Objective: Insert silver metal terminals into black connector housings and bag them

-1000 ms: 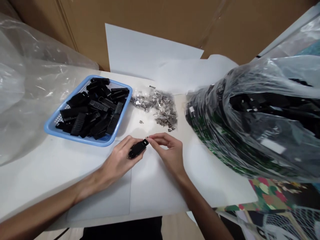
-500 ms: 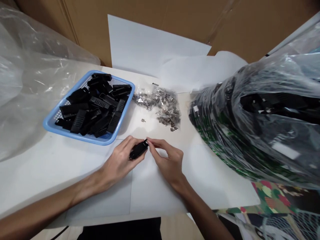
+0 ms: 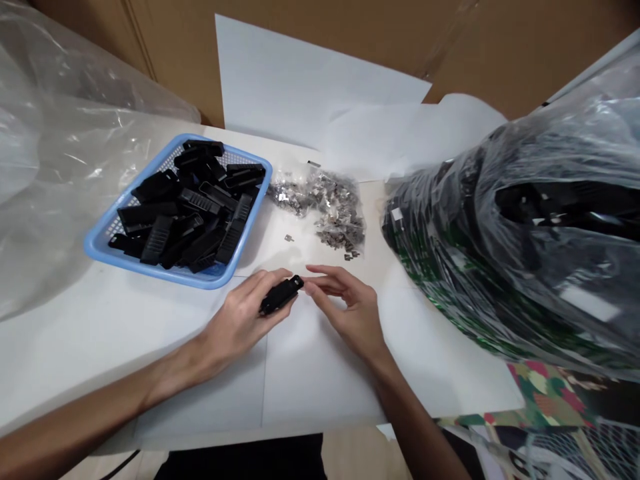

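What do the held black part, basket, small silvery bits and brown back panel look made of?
Black part: probably molded plastic; dark, faint sheen.
Basket: likely plastic; smooth blue rim, perforated sides.
Small bits: likely metal, going by silvery glints; too small to be sure.
Back panel: looks like cardboard; matte brown, with vertical crease lines at left.

Black part (image 3: 281,295) in left fingers (image 3: 264,280), right fingers (image 3: 337,274) by its end, blue basket (image 3: 215,283) nearby.
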Demonstrator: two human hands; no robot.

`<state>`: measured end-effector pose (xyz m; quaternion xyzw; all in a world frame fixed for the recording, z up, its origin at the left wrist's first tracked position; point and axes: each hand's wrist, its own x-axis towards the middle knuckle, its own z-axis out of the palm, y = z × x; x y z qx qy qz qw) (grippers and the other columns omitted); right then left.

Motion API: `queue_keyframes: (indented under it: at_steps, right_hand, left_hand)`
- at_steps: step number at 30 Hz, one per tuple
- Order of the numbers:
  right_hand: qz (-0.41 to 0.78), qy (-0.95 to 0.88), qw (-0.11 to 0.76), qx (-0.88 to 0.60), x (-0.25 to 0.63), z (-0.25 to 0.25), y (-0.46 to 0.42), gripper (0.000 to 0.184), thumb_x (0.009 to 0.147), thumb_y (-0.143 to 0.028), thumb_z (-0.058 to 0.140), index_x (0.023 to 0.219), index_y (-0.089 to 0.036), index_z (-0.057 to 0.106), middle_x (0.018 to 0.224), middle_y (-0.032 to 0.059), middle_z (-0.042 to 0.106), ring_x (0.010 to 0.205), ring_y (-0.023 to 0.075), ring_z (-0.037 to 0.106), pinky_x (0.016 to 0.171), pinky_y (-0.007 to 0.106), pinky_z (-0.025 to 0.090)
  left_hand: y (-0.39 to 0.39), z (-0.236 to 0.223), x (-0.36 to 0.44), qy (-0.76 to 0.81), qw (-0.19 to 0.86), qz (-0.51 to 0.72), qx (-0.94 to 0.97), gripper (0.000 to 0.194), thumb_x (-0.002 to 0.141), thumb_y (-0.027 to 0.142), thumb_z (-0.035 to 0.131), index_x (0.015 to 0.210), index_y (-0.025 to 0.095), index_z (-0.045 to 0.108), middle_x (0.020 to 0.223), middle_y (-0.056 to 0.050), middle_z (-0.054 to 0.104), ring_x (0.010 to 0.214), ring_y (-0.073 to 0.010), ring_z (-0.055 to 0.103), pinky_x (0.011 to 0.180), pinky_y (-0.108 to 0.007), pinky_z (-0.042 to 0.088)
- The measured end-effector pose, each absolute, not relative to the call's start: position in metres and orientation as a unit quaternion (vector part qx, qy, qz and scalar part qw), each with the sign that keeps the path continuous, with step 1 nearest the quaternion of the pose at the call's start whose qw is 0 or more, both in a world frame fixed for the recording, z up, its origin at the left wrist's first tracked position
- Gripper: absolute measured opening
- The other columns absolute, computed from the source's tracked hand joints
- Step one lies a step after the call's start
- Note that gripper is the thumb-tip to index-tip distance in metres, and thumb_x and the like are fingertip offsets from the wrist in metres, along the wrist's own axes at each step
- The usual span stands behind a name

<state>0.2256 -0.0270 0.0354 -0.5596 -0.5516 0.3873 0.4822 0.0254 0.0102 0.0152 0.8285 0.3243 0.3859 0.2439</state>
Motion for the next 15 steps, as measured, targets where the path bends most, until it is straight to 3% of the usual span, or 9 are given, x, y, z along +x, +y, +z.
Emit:
queue_keyframes:
  at_steps: [4,10,15]
  right_hand:
    - [0.416,-0.532,0.487,-0.553,0.2283,0.0330,-0.0276,0.035,0.088,-0.027,0.080,0.122,-0.025,0.070,0.103,0.0022,0.083,0.099,0.0220,0.080,0.091,0.035,0.066]
    - [0.423,-0.540,0.484,-0.544,0.2303,0.0343,-0.0283,0.031,0.088,-0.028,0.080,0.118,-0.025,0.073,0.103,0.0031,0.083,0.099,0.0234,0.080,0.094,0.039,0.065]
    - [0.417,-0.509,0.485,-0.576,0.2304,0.0358,-0.0264,0.019,0.087,-0.036,0.080,0.100,-0.022,0.081,0.096,0.0053,0.082,0.088,0.0229,0.080,0.082,0.035,0.067]
  left_hand:
    - [0.0103,0.0153,0.0264,0.297,0.221,0.392,0.842,0.032,0.099,0.015,0.066,0.130,0.019,0.063,0.096,-0.003,0.066,0.084,-0.0142,0.069,0.083,-0.026,0.060]
    - [0.0083,0.0170,0.0254,0.296,0.217,0.389,0.845,0.035,0.100,0.015,0.064,0.135,0.023,0.063,0.098,-0.003,0.064,0.086,-0.0144,0.069,0.084,-0.028,0.062]
    - [0.0072,0.0148,0.0239,0.283,0.188,0.393,0.855,0.035,0.100,0.014,0.065,0.134,0.021,0.062,0.102,-0.005,0.070,0.092,-0.0167,0.071,0.087,-0.029,0.061]
